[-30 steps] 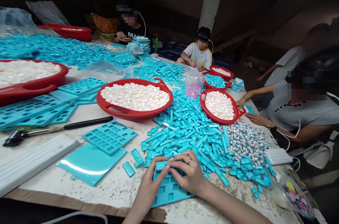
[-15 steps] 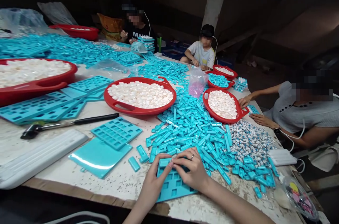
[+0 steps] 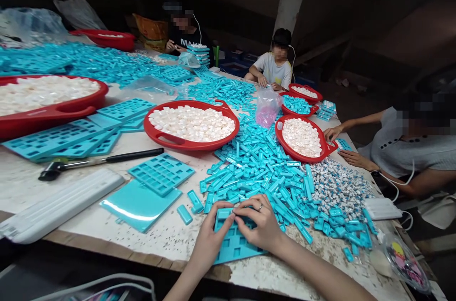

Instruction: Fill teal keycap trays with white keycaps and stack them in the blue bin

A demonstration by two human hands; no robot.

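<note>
Being handled: a flat turquoise plastic panel with square recesses (image 3: 235, 246)

The panel is set near the front edge of a worn, speckled white tabletop (image 3: 153, 246), beneath two bare hands. Its far left corner is framed by the thumb and forefinger of the left hand (image 3: 209, 230), while its upper right part is partly covered by the right hand (image 3: 262, 225), on which a ring (image 3: 260, 207) is worn. The fingertips of both hands are brought together over the panel, with the gaps kept narrow; whether a small piece is pinched there cannot be told.

Just beyond the fingers, a heap of oblong turquoise plastic pieces (image 3: 249, 161) is spread, bordered on the right by a mass of tiny white-and-blue pieces (image 3: 340, 187). To the left, a turquoise grid plate (image 3: 162, 173) is laid partly over a smooth turquoise sheet (image 3: 142, 208). Farther left, a long ridged white bar (image 3: 66, 206) and a black-handled metal tool (image 3: 133, 155) are placed.

Behind these, small white blocks (image 3: 192, 123) are held in an oval red plastic basin (image 3: 203, 145). At the right edge, a grey top (image 3: 395, 149) is worn by a seated co-worker.
</note>
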